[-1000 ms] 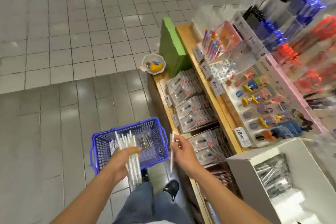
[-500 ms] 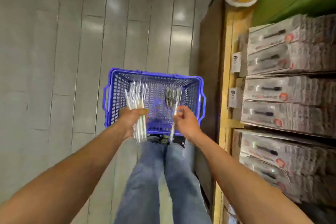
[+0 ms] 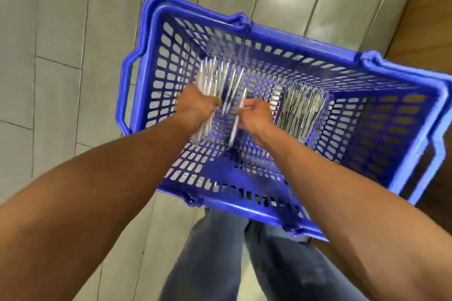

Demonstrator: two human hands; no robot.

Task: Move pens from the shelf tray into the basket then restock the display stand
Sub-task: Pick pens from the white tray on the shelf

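Over the basket [image 3: 281,212], the left hand [image 3: 193,107] grips a blurred bundle [image 3: 208,80]; at its 3 o'clock, the right hand [image 3: 256,117] pinches one pen [image 3: 238,115], seemingly.

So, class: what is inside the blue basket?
Inside the basket, a pile of pens lies on its floor. The hands and the pens they hold cover part of the bottom.

Basket [image 3: 403,76] on the floor [image 3: 61,56], just ahead of the person's legs [image 3: 220,264]. Both hands inside it: left hand [image 3: 195,107] with a bundle of pens [image 3: 208,80] toward the left wall, right hand [image 3: 255,117] beside it with a single pen [image 3: 241,107]. Loose pens [image 3: 303,110] lie right of the hands.
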